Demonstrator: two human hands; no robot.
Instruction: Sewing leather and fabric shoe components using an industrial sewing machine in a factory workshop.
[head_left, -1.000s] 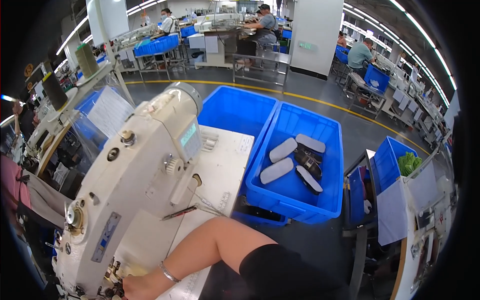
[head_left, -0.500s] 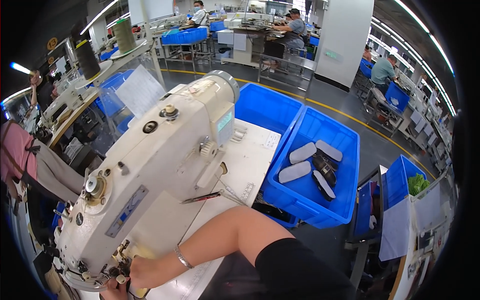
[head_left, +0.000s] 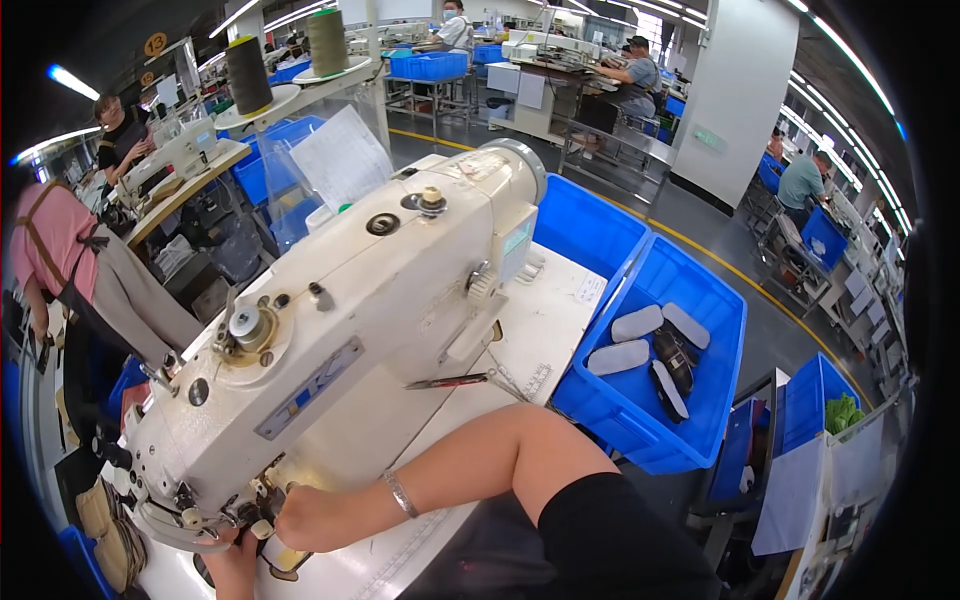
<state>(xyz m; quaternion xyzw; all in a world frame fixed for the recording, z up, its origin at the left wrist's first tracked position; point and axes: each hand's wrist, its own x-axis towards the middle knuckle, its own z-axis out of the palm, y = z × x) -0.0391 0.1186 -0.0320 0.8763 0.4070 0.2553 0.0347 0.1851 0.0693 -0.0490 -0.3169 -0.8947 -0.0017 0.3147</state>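
A large white sewing machine [head_left: 365, 290] slants across the bench in front of me. Both of my hands are at its needle end, low on the left. My right hand [head_left: 308, 518] is closed, its knuckles beside the presser-foot parts [head_left: 262, 503]; its fingertips are hidden. Reaching up from the lower edge, my left hand [head_left: 232, 570] has its fingers drawn together under the machine head, partly covered by it. Whatever either hand pinches is too small or hidden to make out. Red-and-black tweezers [head_left: 448, 381] lie on the machine bed behind my right forearm.
To the right, a blue bin [head_left: 650, 420] holds several grey-soled shoe pieces [head_left: 618, 357], with another blue bin [head_left: 590, 225] behind it. Thread cones [head_left: 247, 78] stand at upper left, near a hanging paper sheet [head_left: 342, 158]. A person in pink [head_left: 62, 235] stands at the left.
The view has swung, so the machine and bins sit farther right in the picture. Both hands stay at the needle area, with only slight shifts.
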